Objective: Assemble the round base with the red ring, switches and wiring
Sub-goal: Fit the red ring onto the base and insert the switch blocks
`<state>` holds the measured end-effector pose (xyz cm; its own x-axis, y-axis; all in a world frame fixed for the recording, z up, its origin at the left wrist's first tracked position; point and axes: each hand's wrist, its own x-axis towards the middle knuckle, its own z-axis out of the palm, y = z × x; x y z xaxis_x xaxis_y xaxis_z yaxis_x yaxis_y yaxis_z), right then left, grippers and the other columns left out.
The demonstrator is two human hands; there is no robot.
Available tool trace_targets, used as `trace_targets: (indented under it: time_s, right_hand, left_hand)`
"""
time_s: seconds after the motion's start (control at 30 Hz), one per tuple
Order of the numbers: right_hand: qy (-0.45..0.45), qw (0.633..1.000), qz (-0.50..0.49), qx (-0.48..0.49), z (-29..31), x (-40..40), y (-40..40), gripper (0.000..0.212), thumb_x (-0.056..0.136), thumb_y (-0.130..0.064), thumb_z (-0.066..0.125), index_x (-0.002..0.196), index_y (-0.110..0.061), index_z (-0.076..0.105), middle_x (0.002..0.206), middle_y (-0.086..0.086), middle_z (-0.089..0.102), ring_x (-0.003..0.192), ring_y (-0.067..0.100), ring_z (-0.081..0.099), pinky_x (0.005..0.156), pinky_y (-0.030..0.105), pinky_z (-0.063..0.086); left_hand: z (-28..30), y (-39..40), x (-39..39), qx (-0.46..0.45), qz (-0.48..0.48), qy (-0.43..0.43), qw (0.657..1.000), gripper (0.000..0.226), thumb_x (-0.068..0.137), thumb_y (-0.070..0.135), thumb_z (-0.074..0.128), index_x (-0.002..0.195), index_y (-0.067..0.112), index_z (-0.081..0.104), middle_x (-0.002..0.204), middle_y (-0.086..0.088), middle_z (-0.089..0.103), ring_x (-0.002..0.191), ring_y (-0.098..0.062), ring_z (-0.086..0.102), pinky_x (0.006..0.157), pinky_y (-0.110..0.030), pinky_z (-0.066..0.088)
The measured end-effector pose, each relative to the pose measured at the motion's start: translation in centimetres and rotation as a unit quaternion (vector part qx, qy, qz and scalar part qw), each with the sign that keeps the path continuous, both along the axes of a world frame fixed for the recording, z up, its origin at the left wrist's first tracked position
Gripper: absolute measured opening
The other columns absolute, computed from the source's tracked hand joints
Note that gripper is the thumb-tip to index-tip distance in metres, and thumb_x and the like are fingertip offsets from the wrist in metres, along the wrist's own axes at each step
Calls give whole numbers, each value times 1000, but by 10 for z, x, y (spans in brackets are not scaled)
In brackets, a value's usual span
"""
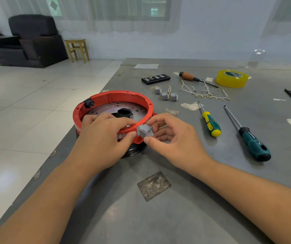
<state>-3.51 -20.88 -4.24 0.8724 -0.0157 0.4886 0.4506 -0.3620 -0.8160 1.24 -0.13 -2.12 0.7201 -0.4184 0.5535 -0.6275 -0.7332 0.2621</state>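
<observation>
Item: red ring point(113, 97), seated on a round black base point(134, 149), left of centre in the frame, near the left edge of a grey table point(158, 217). A black socket point(89, 103) sits in the ring's far left wall; a metal plate point(116, 107) with small holes and a dark patch shows inside.

Item: grey switch point(146, 132), square-faced, at the ring's near right wall, touching its outer side. Whether it is seated in the wall cannot be told.

Left hand point(102, 138): fingers curled over the ring's near rim, thumb tip against the outer wall just left of the switch. It holds the ring.

Right hand point(171, 138): thumb below the switch, forefinger above, a narrow pinch on it; remaining fingers loosely curled behind.

Upper centre, well apart from the hands: three more grey switches point(166, 95) in a loose cluster; to their right, white wires point(204, 93) with brass terminals; a black bit case point(155, 78); a brown-handled screwdriver point(194, 78); a yellow tape roll point(232, 79).

Right of centre: a green-and-yellow screwdriver point(210, 123); beside it, a longer teal-and-black screwdriver point(250, 140).

Upper left of frame, off the table: dark armchairs point(33, 39); a yellow wooden stool point(77, 49).
</observation>
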Motion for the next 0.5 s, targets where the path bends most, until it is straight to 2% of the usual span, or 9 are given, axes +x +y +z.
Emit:
trace_targets:
  time_s: [0.07, 0.33, 0.5]
  right_hand:
    - [-3, 1000, -5, -13, 1, -1, 1, 32, 80, -15, 85, 102, -31, 68, 90, -5, 63, 75, 14, 71, 72, 26, 59]
    - [-29, 998, -32, -48, 1, -2, 5, 28, 80, -18, 84, 101, -26, 68, 88, -6, 63, 72, 14, 68, 69, 32, 59]
    - [-38, 996, -44, -65, 1, 0, 4, 28, 80, -16, 82, 102, -24, 68, 89, -5, 65, 73, 15, 68, 71, 36, 60]
  left_hand:
    - [0, 0, 0, -4, -1, 8, 1000, 40, 89, 48, 54, 121, 36, 76, 83, 27, 50, 91, -2, 47, 90, -35, 23]
    - [3, -1, -2, 1, 6, 23, 1000, 44, 90, 49, 47, 123, 39, 73, 90, 17, 64, 92, -4, 49, 89, -32, 21]
    - [3, -2, -2, 1, 6, 27, 1000, 42, 90, 49, 48, 122, 39, 73, 85, 20, 60, 89, -4, 48, 87, -32, 21]
